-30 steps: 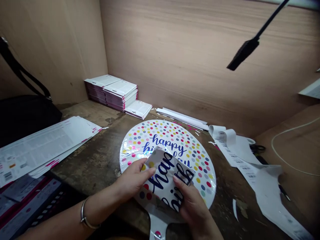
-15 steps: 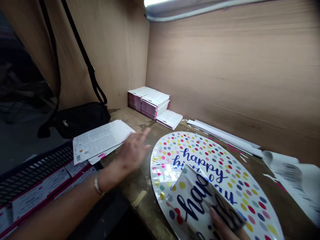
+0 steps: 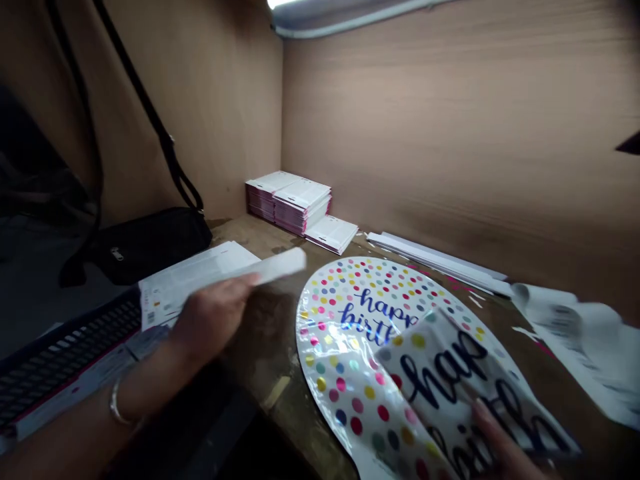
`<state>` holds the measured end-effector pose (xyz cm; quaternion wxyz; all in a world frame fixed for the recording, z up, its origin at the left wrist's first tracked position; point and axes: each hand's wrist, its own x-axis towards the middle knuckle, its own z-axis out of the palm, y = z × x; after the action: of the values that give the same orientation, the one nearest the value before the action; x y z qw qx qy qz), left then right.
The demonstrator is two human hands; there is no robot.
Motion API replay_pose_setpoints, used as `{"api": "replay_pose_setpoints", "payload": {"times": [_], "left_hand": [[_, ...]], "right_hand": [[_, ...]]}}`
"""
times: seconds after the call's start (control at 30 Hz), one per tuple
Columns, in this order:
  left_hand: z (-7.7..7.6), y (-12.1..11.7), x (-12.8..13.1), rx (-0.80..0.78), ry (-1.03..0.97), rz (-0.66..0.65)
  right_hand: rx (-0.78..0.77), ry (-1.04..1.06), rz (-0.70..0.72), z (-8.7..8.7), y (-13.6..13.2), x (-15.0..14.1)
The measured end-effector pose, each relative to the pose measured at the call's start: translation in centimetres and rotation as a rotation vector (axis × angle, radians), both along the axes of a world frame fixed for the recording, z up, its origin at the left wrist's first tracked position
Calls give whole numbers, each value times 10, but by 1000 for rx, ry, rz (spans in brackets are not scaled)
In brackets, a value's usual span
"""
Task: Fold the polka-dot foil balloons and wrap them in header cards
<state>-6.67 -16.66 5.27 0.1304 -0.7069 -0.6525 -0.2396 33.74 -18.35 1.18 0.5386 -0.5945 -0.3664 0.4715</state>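
Note:
My left hand (image 3: 215,317), blurred and wearing a bracelet, is closed on the end of a long white printed card (image 3: 283,265). It holds this card over the loose card pile (image 3: 200,265) at the table's left edge. At the lower right, my right hand (image 3: 505,443) grips a folded foil balloon (image 3: 445,373) with dark blue lettering, its thumb on top; the other fingers are hidden. Under that lies a flat round foil balloon (image 3: 360,393), with coloured dots and "happy birthday" lettering partly covered by the folded one.
Stacked cards (image 3: 303,200) stand in the back corner. White strips (image 3: 435,260) lie along the back wall, and a curling label roll (image 3: 565,333) is at right. A black bag (image 3: 150,243) and a dark crate (image 3: 95,340) with printed packs are on the left.
My left hand let go of the folded balloon, reached left to the card pile and now has a card lifted. The view turned left. The folded balloon shifted right in my right hand.

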Motion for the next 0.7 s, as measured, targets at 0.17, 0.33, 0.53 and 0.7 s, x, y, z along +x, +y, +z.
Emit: {"api": "replay_pose_setpoints", "payload": {"times": [0.17, 0.33, 0.53, 0.7], "left_hand": [[-8, 3, 111, -338, 55, -755], [-27, 37, 149, -622, 94, -835], [-46, 54, 152, -691, 173, -784], [-56, 49, 151, -633, 114, -823]], "right_hand": [[41, 121, -200, 42, -7, -2], [-111, 302, -339, 49, -1, 8], [-283, 396, -179, 33, -1, 0], [-401, 470, 22, 26, 9, -31]]}}
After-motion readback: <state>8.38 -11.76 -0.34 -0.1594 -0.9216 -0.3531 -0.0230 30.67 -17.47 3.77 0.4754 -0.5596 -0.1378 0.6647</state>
